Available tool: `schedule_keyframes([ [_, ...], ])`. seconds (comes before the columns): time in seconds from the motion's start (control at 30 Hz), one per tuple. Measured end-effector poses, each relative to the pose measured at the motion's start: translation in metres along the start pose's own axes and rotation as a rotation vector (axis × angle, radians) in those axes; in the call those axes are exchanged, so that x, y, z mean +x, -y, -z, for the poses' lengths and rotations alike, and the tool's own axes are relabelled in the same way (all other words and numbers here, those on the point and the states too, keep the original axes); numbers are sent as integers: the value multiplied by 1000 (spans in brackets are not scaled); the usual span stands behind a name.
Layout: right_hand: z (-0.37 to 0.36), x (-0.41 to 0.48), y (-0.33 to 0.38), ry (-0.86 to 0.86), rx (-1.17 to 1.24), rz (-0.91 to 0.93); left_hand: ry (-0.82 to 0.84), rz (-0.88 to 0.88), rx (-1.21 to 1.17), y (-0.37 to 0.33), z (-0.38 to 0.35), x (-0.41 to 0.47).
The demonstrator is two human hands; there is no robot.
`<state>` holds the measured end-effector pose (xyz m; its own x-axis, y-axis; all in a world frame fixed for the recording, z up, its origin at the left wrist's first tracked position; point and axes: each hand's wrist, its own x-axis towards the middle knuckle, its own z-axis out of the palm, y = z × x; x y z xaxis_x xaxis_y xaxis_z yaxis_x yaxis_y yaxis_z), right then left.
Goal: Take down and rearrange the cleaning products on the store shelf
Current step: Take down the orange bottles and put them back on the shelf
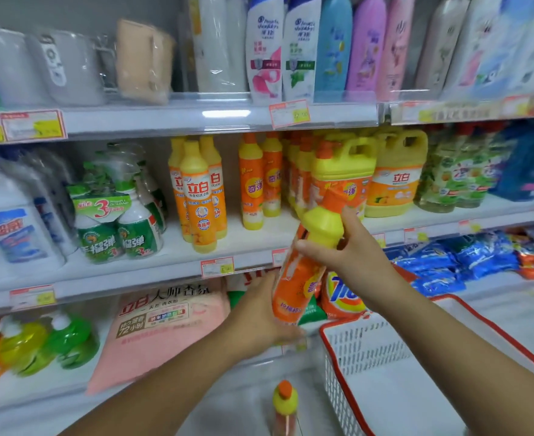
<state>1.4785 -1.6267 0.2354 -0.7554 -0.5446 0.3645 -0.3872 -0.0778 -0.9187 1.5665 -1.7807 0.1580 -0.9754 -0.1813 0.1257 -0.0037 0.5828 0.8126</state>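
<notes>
I hold an orange and yellow dish-soap bottle point(303, 272) tilted in front of the middle shelf point(165, 272). My right hand point(350, 247) grips its yellow neck below the orange cap. My left hand point(259, 313) cups its lower body and base from the left. Two like orange bottles point(261, 180) stand on the middle shelf behind, beside three taller yellow-topped bottles point(198, 193). Another bottle with an orange cap point(285, 404) stands upright on the floor below my arms.
A white basket with a red rim point(369, 350) sits low on the right. Yellow handled jugs point(369, 174) fill the middle shelf's right. Green spray bottles point(118, 221) stand left. A pink detergent bag point(165, 328) and a Tide bag point(341, 297) lie on the lower shelf.
</notes>
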Motion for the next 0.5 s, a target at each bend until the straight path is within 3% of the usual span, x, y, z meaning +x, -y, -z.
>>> schedule_keyframes([
  [0.17,10,-14,-17,-118,230,-153,141,103,-101,7,-1,-4],
  [0.3,12,-17,-28,-96,316,-184,320,181,-263,5,10,-10],
  [0.5,17,-19,-33,-14,146,-161,261,148,-274,8,-2,-5],
])
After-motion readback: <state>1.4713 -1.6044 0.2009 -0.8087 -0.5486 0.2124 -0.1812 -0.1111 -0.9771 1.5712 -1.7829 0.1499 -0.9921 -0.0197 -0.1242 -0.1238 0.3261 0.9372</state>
